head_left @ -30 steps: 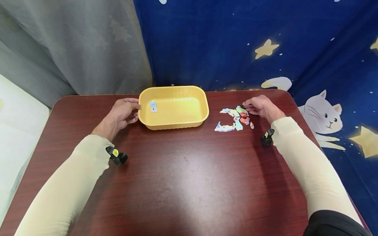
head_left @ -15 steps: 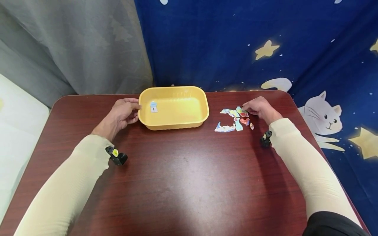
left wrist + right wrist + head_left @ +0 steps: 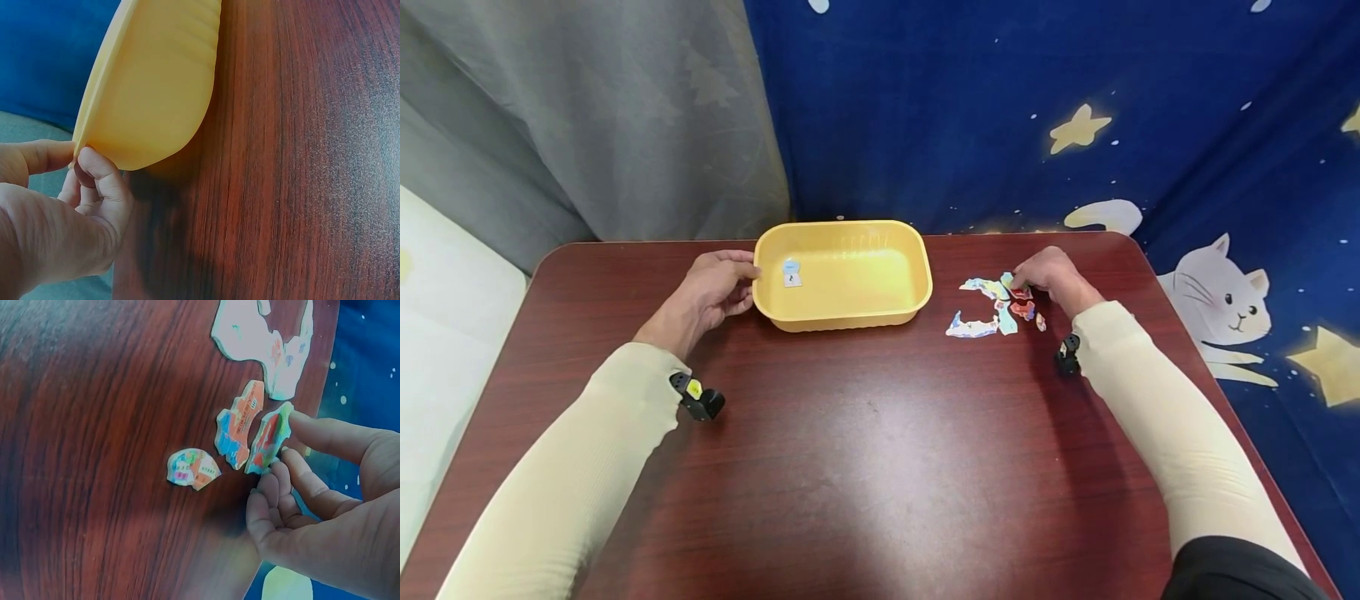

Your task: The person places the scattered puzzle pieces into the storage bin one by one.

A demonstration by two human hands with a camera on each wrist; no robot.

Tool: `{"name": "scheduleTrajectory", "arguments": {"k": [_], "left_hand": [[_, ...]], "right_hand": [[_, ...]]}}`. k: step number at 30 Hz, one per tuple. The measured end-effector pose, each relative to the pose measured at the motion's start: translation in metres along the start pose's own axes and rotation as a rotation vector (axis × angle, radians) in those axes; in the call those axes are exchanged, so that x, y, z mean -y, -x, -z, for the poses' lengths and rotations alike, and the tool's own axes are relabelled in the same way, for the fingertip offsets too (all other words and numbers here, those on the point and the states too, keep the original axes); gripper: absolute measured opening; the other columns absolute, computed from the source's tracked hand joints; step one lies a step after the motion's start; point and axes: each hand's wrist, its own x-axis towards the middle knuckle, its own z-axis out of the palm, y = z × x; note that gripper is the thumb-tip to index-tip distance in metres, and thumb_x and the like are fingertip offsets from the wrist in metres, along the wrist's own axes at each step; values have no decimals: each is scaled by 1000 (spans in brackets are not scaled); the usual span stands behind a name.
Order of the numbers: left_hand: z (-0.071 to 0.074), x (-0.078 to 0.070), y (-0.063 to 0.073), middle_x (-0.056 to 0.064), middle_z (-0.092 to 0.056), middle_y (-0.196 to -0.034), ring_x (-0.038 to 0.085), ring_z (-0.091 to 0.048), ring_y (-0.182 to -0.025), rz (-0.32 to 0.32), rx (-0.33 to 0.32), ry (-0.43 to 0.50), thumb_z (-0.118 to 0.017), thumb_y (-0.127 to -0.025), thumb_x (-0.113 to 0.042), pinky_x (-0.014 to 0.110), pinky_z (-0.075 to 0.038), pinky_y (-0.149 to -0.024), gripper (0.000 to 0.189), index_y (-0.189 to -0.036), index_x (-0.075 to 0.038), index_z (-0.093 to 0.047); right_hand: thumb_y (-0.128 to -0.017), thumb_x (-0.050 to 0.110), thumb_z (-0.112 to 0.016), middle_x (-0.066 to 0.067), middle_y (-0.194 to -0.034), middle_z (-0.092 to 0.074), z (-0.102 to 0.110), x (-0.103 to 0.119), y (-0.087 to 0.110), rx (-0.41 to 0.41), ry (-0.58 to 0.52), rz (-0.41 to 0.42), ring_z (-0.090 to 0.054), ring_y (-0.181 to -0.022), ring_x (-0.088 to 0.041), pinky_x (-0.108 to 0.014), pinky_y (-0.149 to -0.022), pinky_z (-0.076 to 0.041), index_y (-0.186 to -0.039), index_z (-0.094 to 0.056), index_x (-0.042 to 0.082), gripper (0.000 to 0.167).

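Left hand pinches left rim of yellow rounded-rectangular plastic tray by far edge of red-brown wood-grain counter. Right hand pinches flat green-and-red irregular piece near far right corner, beside orange-and-blue piece.

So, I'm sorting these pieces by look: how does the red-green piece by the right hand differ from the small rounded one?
The red-green piece is elongated; the rounded piece is compact. The right hand touches the red-green piece; the rounded piece lies untouched. Both are printed, with pale edges.
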Motion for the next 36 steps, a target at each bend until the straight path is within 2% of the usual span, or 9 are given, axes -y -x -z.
{"name": "scheduleTrajectory", "arguments": {"k": [3, 8, 12, 16, 21, 26, 31, 34, 36], "left_hand": [[-1, -1, 0, 0, -58, -76, 10, -54, -55, -2, 4, 10, -57, -96, -12, 20, -54, -57, 33, -128, -14, -48], [-1, -1, 0, 0, -58, -77, 10, -54, -54, 0, 5, 15, -58, -96, -12, 20, -54, -57, 32, -127, -14, -48], [-1, 0, 0, 1, -59, -80, 10, -54, -55, 1, 0, 5, -58, -96, -13, 21, -55, -58, 33, -128, -14, -48], [-1, 0, -1, 1, -59, -80, 10, -55, -55, -1, -1, 5, -58, -96, -13, 21, -55, -58, 33, -128, -14, -48], [-1, 0, -2, 1, -59, -79, 10, -55, -55, -3, 0, 10, -58, -96, -12, 21, -55, -58, 32, -127, -14, -48], [0, 0, 0, 1, -59, -79, 10, -55, -55, -3, -4, -1, -58, -96, -14, 21, -55, -59, 33, -127, -15, -48], [0, 0, 1, 1, -58, -80, 10, -55, -56, -2, -5, -1, -58, -96, -14, 20, -55, -58, 32, -127, -15, -48], [-1, 0, 0, 0, -58, -80, 10, -54, -56, -2, -5, -2, -58, -96, -14, 20, -55, -58, 32, -127, -16, -48], [-1, 0, 0, 0, -58, -80, 10, -54, -56, -3, -5, -1, -58, -96, -14, 20, -54, -58, 31, -126, -16, -48]], "right_hand": [[-73, 6, -73, -16, -123, -65, -2, 2, 0, -13, 49, 15, -50, -80, -18, -28, -66, -50, -119, -67, -2, 47], [-68, 4, -72, -15, -118, -67, -5, 4, -1, -43, 119, 35, -49, -75, -18, -23, -56, -44, -115, -69, -2, 47], [-65, 2, -72, -8, -99, -72, -6, 4, -3, -65, 130, 39, -48, -72, -18, -22, -52, -42, -108, -72, -1, 43], [-63, 0, -71, 3, -69, -59, -5, 3, -4, -64, 108, 22, -44, -64, -17, -23, -49, -39, -80, -71, 6, 19], [-63, 1, -72, 4, -60, -47, -5, 4, -6, -64, 125, 4, -41, -61, -18, -24, -48, -38, -65, -63, 12, 15], [-63, 1, -73, 3, -60, -46, -6, 4, -6, -65, 98, -9, -42, -58, -16, -24, -47, -38, -70, -66, 8, 13], [-67, -3, -73, 7, -59, -52, -4, 3, -7, -26, -11, -58, -38, -47, -8, -21, -43, -36, -97, -71, 1, 30], [-73, -4, -72, 4, -69, -58, -4, 3, -6, -10, -96, -94, -44, -51, -8, -21, -47, -42, -111, -68, -3, 39], [-77, -4, -71, 1, -83, -61, -3, 3, -6, 2, -150, -106, -49, -59, -9, -22, -53, -47, -118, -65, -4, 41]]}}
